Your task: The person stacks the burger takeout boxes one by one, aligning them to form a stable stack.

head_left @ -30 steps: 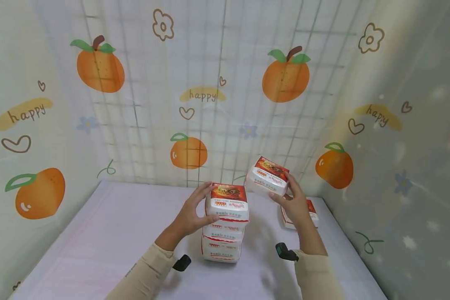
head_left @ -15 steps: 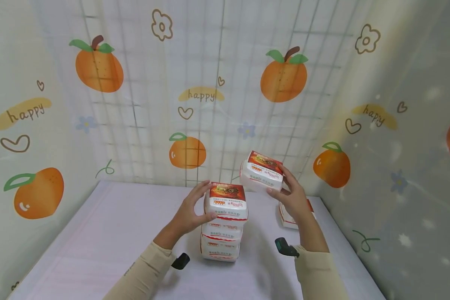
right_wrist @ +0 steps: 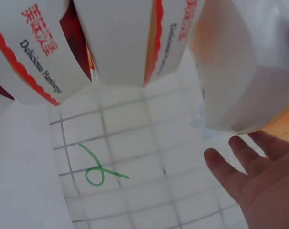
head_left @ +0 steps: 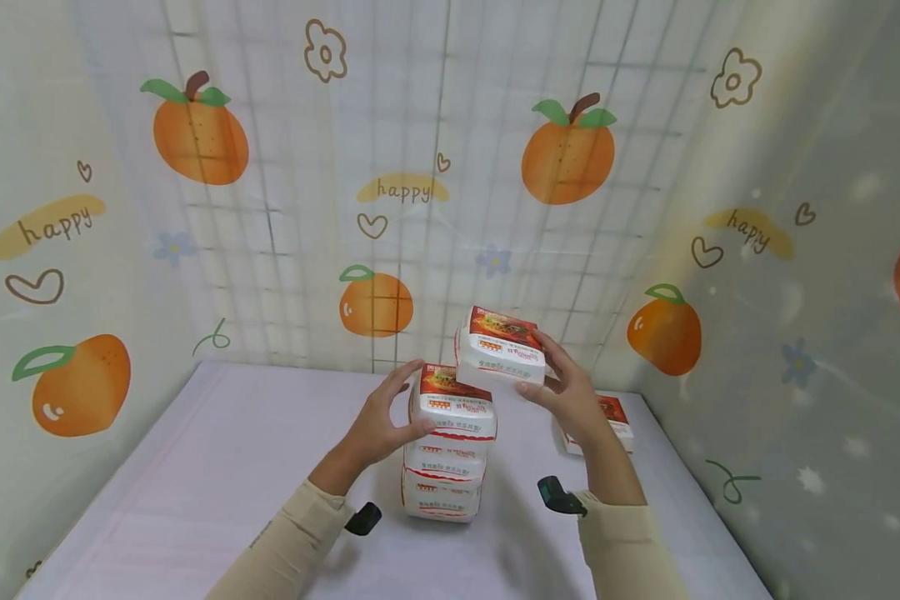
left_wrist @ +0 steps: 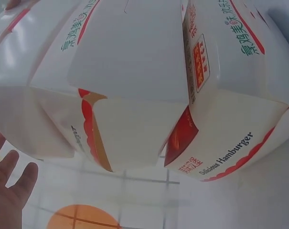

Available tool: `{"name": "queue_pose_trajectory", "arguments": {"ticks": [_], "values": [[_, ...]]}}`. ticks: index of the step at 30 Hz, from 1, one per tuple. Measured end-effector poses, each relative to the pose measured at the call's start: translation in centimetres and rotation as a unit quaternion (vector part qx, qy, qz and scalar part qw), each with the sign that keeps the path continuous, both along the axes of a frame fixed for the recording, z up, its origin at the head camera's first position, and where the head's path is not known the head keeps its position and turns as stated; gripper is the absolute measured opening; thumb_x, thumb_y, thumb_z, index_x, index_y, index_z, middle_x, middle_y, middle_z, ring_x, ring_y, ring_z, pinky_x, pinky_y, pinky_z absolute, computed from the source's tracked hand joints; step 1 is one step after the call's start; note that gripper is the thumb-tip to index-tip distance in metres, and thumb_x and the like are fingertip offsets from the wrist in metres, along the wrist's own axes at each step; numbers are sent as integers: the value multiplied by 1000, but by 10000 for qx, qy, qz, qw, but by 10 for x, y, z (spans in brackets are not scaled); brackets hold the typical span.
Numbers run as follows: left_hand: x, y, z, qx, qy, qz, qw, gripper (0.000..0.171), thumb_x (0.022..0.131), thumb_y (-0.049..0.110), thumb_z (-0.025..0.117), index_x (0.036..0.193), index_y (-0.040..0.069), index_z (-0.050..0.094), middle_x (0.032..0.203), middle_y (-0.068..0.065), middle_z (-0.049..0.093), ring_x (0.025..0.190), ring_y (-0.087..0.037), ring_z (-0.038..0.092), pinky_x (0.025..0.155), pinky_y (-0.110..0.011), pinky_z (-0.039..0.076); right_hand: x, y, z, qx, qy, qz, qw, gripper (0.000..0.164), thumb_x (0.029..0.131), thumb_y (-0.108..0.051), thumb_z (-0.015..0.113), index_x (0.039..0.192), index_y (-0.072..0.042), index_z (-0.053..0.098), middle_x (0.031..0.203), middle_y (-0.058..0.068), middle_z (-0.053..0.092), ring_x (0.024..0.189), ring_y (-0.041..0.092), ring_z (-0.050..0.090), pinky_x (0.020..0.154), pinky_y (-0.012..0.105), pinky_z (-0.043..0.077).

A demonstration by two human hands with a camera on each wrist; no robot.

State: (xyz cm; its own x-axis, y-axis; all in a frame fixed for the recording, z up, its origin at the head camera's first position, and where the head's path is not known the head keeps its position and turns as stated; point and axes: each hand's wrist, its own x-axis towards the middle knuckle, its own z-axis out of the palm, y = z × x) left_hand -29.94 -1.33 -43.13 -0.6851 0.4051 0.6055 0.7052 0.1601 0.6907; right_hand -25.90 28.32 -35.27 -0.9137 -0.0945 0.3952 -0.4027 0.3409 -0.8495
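Three white hamburger boxes with red printed lids stand in a stack at the middle of the table in the head view. The left hand (head_left: 378, 421) grips the top box (head_left: 453, 414) of that stack, its thumb on the front and its fingers at the far left side. A separate hamburger box (head_left: 498, 346) is in the right hand (head_left: 566, 392), held by its right end with the thumb at the front and fingers behind. It is slightly tilted and overlaps the back right of the stack's top in view; contact cannot be told. The right wrist view shows this held box (right_wrist: 244, 71) apart from the stack.
Another hamburger box (head_left: 618, 423) lies at the table's back right, partly hidden by the right forearm. The pale table (head_left: 270, 450) meets a printed curtain (head_left: 285, 150) at the back and sides. Both wrists wear small black cameras.
The right hand has carried its hamburger box leftward, from right of the stack to its upper right edge. The left hand and the stack have stayed in place.
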Motion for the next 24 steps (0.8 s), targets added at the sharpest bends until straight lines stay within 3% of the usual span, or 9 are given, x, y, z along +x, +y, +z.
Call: {"name": "queue_pose_trajectory", "arguments": {"ticks": [5, 10, 18, 24], "values": [[1, 2, 2, 47, -66, 23, 10000, 83, 83, 48, 71, 152, 25, 32, 153, 5, 36, 138, -25, 34, 105, -51, 37, -1, -4, -2, -41, 111, 147, 9998, 83, 84, -13, 76, 153, -28, 32, 155, 6, 31, 132, 35, 38, 92, 43, 49], [2, 2, 5, 63, -51, 36, 10000, 83, 84, 45, 72, 153, 29, 29, 153, 8, 35, 138, -17, 34, 106, -48, 37, 1, -10, -1, 93, 195, 171, 9996, 84, 83, -17, 78, 153, -28, 33, 155, 6, 32, 131, 39, 39, 90, 50, 50], [3, 5, 12, 80, -60, 131, 9999, 85, 85, 42, 72, 154, 30, 25, 153, 6, 35, 137, -19, 35, 106, -50, 36, 0, -19, -2, 473, 510, 212, 9974, 83, 82, -22, 78, 152, -28, 34, 155, 2, 31, 137, 33, 33, 99, 60, 39], [3, 7, 17, 28, 12, 320, 9995, 86, 84, 44, 72, 154, 28, 26, 153, 9, 35, 138, -17, 34, 105, -50, 37, 2, -24, -1, 656, 440, 175, 9967, 85, 81, -28, 80, 151, -36, 34, 155, -5, 29, 138, 31, 31, 99, 60, 39]]}}
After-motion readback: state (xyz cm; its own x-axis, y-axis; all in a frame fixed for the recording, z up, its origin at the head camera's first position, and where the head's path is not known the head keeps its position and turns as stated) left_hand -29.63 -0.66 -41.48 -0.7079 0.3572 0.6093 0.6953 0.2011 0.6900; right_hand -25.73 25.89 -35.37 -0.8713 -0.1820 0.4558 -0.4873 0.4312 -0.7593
